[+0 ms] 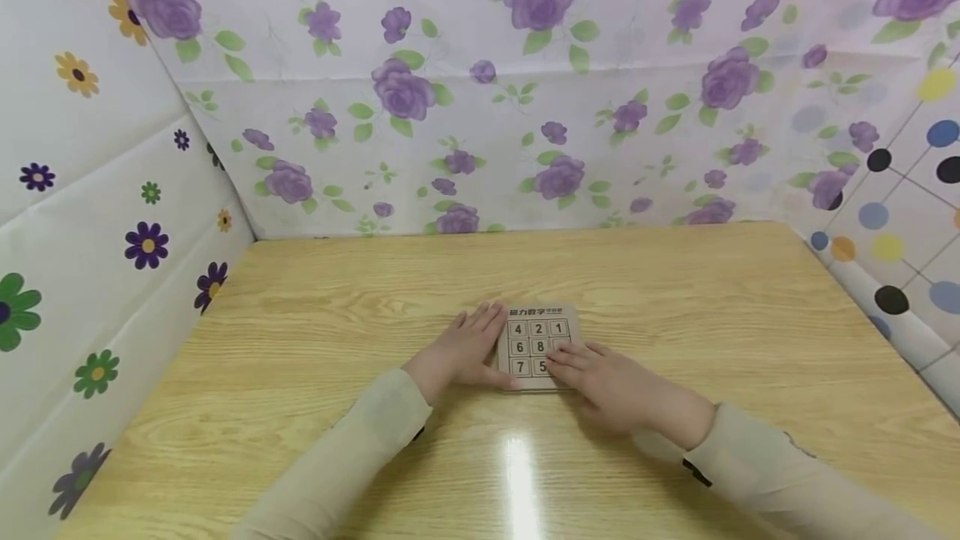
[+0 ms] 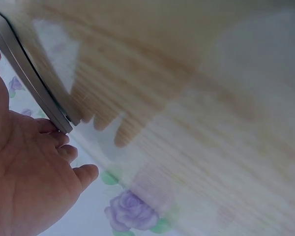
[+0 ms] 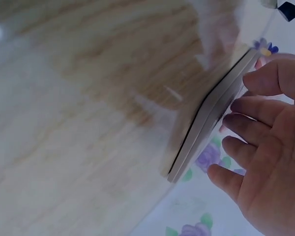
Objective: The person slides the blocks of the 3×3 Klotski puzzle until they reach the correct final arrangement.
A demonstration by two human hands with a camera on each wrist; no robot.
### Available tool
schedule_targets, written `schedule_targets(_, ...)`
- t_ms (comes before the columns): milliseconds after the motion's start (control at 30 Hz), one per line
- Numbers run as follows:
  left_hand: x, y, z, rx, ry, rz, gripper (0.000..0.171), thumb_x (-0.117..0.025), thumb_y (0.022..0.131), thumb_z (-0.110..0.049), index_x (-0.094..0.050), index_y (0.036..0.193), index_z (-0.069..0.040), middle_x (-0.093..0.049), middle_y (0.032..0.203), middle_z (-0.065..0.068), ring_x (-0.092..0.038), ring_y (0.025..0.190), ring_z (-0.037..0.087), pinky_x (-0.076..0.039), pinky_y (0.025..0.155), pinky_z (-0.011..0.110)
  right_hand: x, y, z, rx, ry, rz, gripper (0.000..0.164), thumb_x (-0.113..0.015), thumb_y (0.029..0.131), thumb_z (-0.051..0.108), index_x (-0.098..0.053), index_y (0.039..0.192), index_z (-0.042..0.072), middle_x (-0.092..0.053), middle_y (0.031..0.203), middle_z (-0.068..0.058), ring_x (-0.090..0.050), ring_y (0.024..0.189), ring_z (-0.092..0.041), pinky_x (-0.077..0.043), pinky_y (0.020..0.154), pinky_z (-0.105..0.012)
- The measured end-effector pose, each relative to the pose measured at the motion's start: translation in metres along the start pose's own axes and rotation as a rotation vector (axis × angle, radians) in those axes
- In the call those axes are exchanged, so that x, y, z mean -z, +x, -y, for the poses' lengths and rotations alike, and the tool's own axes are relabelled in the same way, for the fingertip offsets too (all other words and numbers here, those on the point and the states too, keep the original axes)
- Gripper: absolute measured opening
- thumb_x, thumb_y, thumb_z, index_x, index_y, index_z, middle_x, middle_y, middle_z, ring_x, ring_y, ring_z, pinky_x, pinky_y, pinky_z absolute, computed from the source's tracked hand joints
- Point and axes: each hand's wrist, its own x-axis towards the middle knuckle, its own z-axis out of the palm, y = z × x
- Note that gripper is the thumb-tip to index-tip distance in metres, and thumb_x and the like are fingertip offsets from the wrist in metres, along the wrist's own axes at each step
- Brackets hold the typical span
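Note:
A flat square number slide puzzle (image 1: 537,313) lies on the table, with a printed heading along its far edge. Tiles 4, 2, 1, 6, 8, 7 and 5 can be read; fingers cover the lower right part. My left hand (image 1: 467,350) rests against the puzzle's left side, fingers extended, thumb at the near left corner. Over the right-hand tiles, my right hand (image 1: 622,386) touches the face with outstretched fingertips. The left wrist view shows the puzzle's thin edge (image 2: 37,81) beside the left fingers. In the right wrist view, the right fingers (image 3: 248,125) reach over the puzzle's rim (image 3: 199,128).
The puzzle sits on a glossy wood-grain table (image 1: 337,290) that reflects a bright light near its front. A purple-flowered cloth (image 1: 465,123) hangs behind it. Patterned side sheets (image 1: 90,215) flank the table on the left and right.

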Motion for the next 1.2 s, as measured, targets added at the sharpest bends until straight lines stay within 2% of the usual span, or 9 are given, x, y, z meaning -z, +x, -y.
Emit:
schedule_targets(167, -0.002, 0.002, 0.000, -0.004, 0.003, -0.003, 0.115, -0.061, 0.074, -0.070, -0.006, 0.154, -0.007, -0.001, 0.160, 0.009, -0.001, 0.148, 0.026, -0.007, 0.120, 0.048, -0.001, 0.001, -0.008, -0.048, -0.016, -0.018, 0.056, -0.062, 0.088, 0.020, -0.047, 0.137, -0.004, -0.044, 0.144, -0.020, -0.040, 0.134, -0.039, -0.032, 0.110, -0.056)
schedule_targets(400, -0.005, 0.002, 0.000, 0.009, -0.004, 0.010, 0.116, -0.061, 0.074, -0.071, -0.005, 0.154, -0.008, 0.000, 0.160, 0.008, 0.000, 0.148, 0.024, -0.005, 0.120, 0.047, -0.001, -0.004, -0.008, -0.083, -0.005, 0.021, 0.054, -0.059, 0.091, 0.019, -0.046, 0.137, -0.004, -0.042, 0.145, -0.022, -0.037, 0.135, -0.039, -0.030, 0.110, -0.056)
schedule_targets(967, -0.003, 0.001, 0.001, 0.016, -0.011, 0.009, 0.115, -0.062, 0.075, -0.070, -0.004, 0.154, -0.008, 0.000, 0.161, 0.008, 0.001, 0.148, 0.024, -0.006, 0.120, 0.048, 0.002, -0.018, 0.004, -0.032, -0.043, 0.025, 0.057, -0.064, 0.086, 0.018, -0.048, 0.137, -0.003, -0.045, 0.143, -0.019, -0.040, 0.134, -0.038, -0.035, 0.108, -0.056)
schedule_targets(1200, -0.002, 0.001, 0.001, 0.007, 0.002, 0.003, 0.116, -0.062, 0.075, -0.070, -0.005, 0.153, -0.007, 0.000, 0.160, 0.009, 0.000, 0.148, 0.025, -0.006, 0.120, 0.048, 0.009, -0.006, 0.000, -0.034, -0.012, 0.024, 0.058, -0.063, 0.088, 0.022, -0.047, 0.137, -0.003, -0.044, 0.144, -0.020, -0.040, 0.133, -0.040, -0.032, 0.109, -0.057)
